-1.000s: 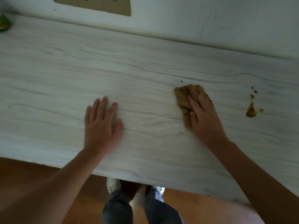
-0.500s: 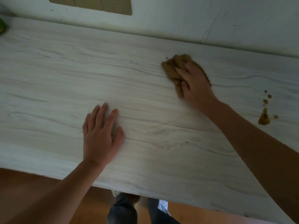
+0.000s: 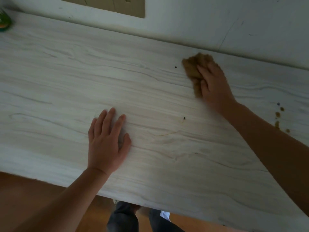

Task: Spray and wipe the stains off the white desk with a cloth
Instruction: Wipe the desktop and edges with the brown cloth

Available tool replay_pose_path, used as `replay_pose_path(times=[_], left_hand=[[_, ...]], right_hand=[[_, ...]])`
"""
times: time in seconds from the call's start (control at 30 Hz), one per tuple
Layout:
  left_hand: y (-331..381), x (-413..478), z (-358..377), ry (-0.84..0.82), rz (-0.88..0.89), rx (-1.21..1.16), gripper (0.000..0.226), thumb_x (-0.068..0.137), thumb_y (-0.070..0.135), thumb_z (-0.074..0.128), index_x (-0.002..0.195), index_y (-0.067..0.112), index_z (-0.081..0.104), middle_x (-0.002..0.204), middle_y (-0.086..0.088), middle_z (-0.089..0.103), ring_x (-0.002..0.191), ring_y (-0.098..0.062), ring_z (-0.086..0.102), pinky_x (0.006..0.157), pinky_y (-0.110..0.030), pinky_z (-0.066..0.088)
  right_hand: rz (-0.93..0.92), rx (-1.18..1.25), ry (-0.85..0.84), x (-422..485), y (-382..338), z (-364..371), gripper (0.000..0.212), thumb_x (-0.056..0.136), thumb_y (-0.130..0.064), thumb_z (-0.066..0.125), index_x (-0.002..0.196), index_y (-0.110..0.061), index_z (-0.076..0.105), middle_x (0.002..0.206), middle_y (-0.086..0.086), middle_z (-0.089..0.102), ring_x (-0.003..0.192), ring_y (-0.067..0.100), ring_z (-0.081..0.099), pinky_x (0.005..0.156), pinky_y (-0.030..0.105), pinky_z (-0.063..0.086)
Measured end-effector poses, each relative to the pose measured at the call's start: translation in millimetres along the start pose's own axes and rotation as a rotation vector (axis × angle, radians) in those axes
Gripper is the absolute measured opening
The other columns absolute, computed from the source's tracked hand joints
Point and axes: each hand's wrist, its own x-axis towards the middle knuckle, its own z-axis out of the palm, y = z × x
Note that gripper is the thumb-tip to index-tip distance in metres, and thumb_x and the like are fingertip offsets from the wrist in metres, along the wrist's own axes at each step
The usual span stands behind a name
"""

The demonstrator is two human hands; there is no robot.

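A white wood-grain desk [image 3: 66, 77] fills the view. My right hand [image 3: 214, 86] presses a brown cloth [image 3: 194, 67] flat on the desk near its far edge by the wall, fingers straight over it. My left hand [image 3: 107, 139] rests flat on the desk nearer the front edge, fingers spread. Brown stains [image 3: 278, 118] dot the desk at the right, partly behind my right forearm. Small dark specks [image 3: 184, 118] lie between my hands.
A green and orange object [image 3: 4, 20] stands at the desk's far left corner, cut off by the frame. A beige wall panel [image 3: 117, 5] sits above the desk. Below the front edge are a brown floor [image 3: 25, 198] and my legs [image 3: 123, 218].
My right hand has slid the cloth away from me toward the wall over the last second. My left hand has stayed in place.
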Motion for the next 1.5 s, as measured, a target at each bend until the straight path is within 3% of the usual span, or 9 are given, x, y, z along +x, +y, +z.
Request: replay_pose_path(times=[0.1,0.23,0.37,0.63,0.73,1.03,1.3,1.4,1.5], left_hand=[[0,0,0,0.014,0.008,0.001,0.058,0.096,0.043,0.044,0.149,0.019,0.049,0.164,-0.012,0.035,0.155,-0.033,0.027,0.126,-0.051,0.02],[0,0,0,0.019,0.005,0.005,0.058,0.096,0.042,0.044,0.149,0.019,0.049,0.163,-0.012,0.036,0.155,-0.033,0.026,0.127,-0.051,0.02],[0,1,-1,-0.002,0.001,0.006,0.058,0.097,0.043,0.042,0.15,0.02,0.047,0.164,-0.011,0.034,0.155,-0.032,0.025,0.127,-0.051,0.019],[1,0,-2,0.001,0.002,-0.006,0.058,0.097,0.044,0.042,0.149,0.02,0.048,0.163,-0.012,0.035,0.155,-0.033,0.026,0.126,-0.053,0.02],[1,1,-3,-0.01,-0.004,-0.004,0.058,0.097,0.044,0.041,0.149,0.02,0.047,0.164,-0.011,0.035,0.155,-0.034,0.025,0.126,-0.053,0.02],[3,0,-6,-0.037,-0.016,-0.011,0.058,0.097,0.044,0.04,0.15,0.02,0.047,0.164,-0.012,0.034,0.155,-0.034,0.024,0.127,-0.053,0.019],[3,0,-9,-0.059,-0.018,-0.018,0.059,0.097,0.045,0.038,0.15,0.021,0.045,0.165,-0.012,0.032,0.155,-0.035,0.023,0.127,-0.053,0.018],[3,0,-7,-0.05,-0.013,-0.017,0.058,0.098,0.044,0.038,0.15,0.02,0.046,0.165,-0.013,0.033,0.155,-0.035,0.023,0.127,-0.052,0.017],[2,-1,-7,-0.054,-0.013,-0.022,0.058,0.099,0.044,0.037,0.151,0.02,0.044,0.165,-0.014,0.032,0.155,-0.035,0.022,0.127,-0.053,0.017]], right_hand=[[0.057,0.027,0.046,50,-22,7,0.05,0.097,-0.009,0.046,0.146,-0.008,0.048,0.154,0.019,0.039,0.144,0.036,0.033,0.122,0.038,0.02],[-0.248,0.02,-0.056,70,-50,13,0.047,0.096,-0.003,0.045,0.142,-0.004,0.052,0.15,0.02,0.046,0.141,0.037,0.04,0.12,0.043,0.025],[-0.431,-0.005,-0.16,16,-59,9,0.043,0.097,-0.011,0.046,0.138,-0.003,0.057,0.144,0.024,0.051,0.137,0.04,0.046,0.12,0.05,0.028],[-0.713,-0.019,-0.349,-112,-51,5,0.043,0.1,-0.016,0.043,0.141,-0.01,0.056,0.153,0.012,0.046,0.145,0.029,0.038,0.118,0.044,0.035],[-0.62,-0.033,-0.265,-82,-43,3,0.039,0.099,-0.014,0.052,0.137,-0.007,0.06,0.147,0.017,0.051,0.139,0.034,0.046,0.115,0.047,0.039],[-0.328,0.03,-0.14,-60,-65,17,0.048,0.098,-0.005,0.05,0.146,-0.01,0.049,0.154,0.015,0.042,0.148,0.033,0.031,0.121,0.053,0.024],[-0.688,-0.002,-0.281,-151,-75,19,0.043,0.098,-0.009,0.047,0.14,-0.009,0.057,0.153,0.013,0.044,0.146,0.03,0.037,0.119,0.045,0.033],[-0.442,-0.016,-0.2,-119,-53,11,0.041,0.096,-0.004,0.053,0.137,-0.004,0.058,0.147,0.022,0.049,0.139,0.039,0.044,0.118,0.047,0.033],[-0.213,-0.012,-0.126,-99,-36,3,0.05,0.094,0.003,0.051,0.143,-0.005,0.05,0.151,0.023,0.042,0.143,0.04,0.035,0.123,0.041,0.02]])
